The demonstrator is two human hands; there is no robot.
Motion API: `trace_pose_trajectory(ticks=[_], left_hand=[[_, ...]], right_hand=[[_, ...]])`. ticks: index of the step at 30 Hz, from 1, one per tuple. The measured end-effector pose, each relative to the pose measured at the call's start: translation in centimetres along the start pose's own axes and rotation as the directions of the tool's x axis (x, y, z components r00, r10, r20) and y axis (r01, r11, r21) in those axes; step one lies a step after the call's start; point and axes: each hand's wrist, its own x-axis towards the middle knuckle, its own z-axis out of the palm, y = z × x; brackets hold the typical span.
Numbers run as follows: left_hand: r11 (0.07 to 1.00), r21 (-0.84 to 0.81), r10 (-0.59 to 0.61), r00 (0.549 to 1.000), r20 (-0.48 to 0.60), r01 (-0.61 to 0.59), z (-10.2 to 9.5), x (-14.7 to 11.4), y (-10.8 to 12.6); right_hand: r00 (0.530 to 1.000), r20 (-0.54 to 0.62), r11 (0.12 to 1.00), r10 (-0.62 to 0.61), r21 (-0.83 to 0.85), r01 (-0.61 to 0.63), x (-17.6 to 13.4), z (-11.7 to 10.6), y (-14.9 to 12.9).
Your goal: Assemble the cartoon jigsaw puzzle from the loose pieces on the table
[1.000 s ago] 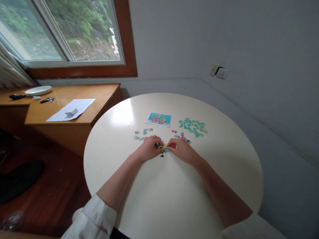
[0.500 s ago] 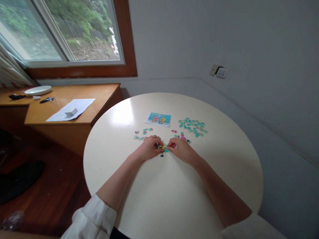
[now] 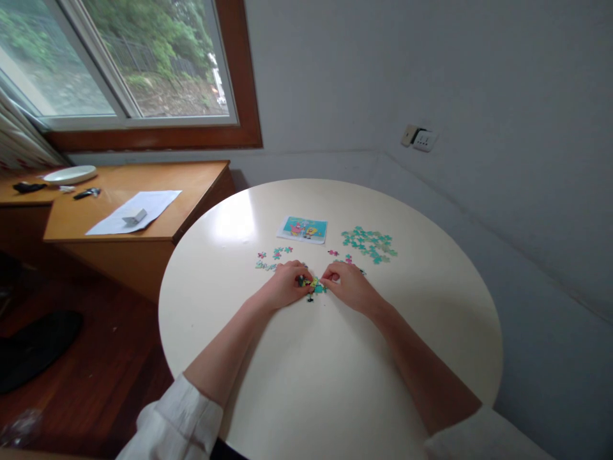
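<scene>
A small group of joined jigsaw pieces (image 3: 318, 289), yellow, teal and dark, lies flat on the table between my hands. My left hand (image 3: 290, 281) is closed over its left side, thumb and fingers gripping the pieces and hiding part of them. Opposite, my right hand (image 3: 345, 282) makes a pinch at the upper right edge of the group, on a jigsaw piece mostly covered by the fingertips. Pink and teal loose pieces (image 3: 333, 253) lie just beyond the right hand, and others (image 3: 278, 253) beyond the left.
A picture card (image 3: 305, 230) with cartoon figures lies beyond my hands on the round white table (image 3: 306, 383). Right of it spreads a pile of teal pieces (image 3: 368, 244). A wooden desk (image 3: 201, 185) at the left bears paper (image 3: 160, 203) and a white plate (image 3: 71, 174).
My right fingertips have shifted slightly up at the edge of the joined pieces, and more teal shows below them. The left hand keeps its place. The whole view has moved a little.
</scene>
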Motion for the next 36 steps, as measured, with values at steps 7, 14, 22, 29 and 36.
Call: trace_pose_trajectory(ticks=[7,14,22,29,36], left_hand=[[1.000,-0.002,0.015,1.000,0.002,-0.015,0.0,0.0,-0.1],[1.000,0.001,0.014,1.000,-0.003,-0.014,0.1,0.0,-0.1],[0.999,0.001,-0.054,0.988,-0.144,0.055,0.1,0.3,-0.7],[0.989,0.022,-0.140,0.971,-0.196,0.147,0.1,0.3,-0.9],[0.991,0.048,-0.118,0.976,-0.185,0.129,0.3,0.2,-1.2]], right_hand=[[1.000,-0.026,1.000,-0.009,0.025,0.010,0.0,0.0,0.4],[1.000,-0.010,0.999,-0.008,0.032,0.009,0.0,0.1,0.2],[0.991,-0.132,0.997,-0.026,0.069,0.035,0.0,0.0,0.2],[0.992,-0.130,0.999,0.002,0.049,0.004,0.1,-0.1,0.3],[0.997,-0.051,0.999,-0.052,-0.013,0.051,0.0,0.3,0.4]])
